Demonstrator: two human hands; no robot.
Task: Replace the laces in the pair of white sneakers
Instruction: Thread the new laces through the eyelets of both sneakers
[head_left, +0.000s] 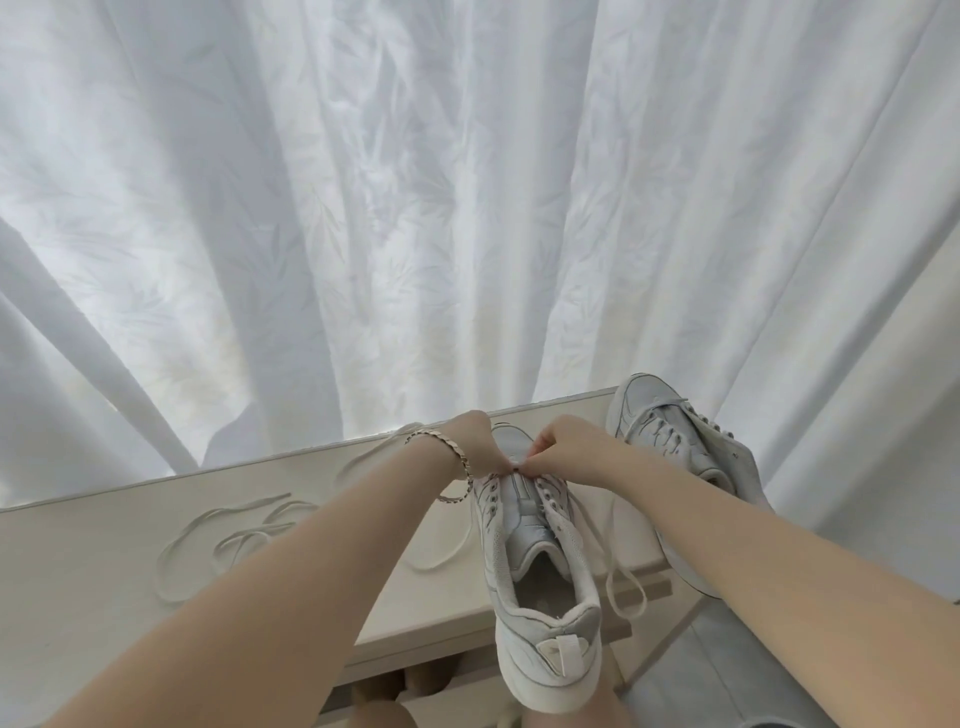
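Heel toward the camera, a white leather-and-mesh low sneaker (524, 561) lies on the pale wooden tabletop (104, 582), its heel overhanging the near edge. Both bare forearms reach over it to the toe-end eyelets. There the right hand (563, 447) pinches a flat white lace (613, 577) between thumb and fingertip. The left hand (470, 441), wearing a chain bracelet (457, 460), bends down to the same spot with its fingers hidden, so I cannot tell what they hold. That lace looks limp and light, best taken near its stiffer tip. The shoe seems light enough to slide, so steady it by the eyelet row. Loose white laces (260, 527) lie coiled to the left. A second white sneaker (670, 431) rests at the far right corner, before a white patterned curtain (415, 208).
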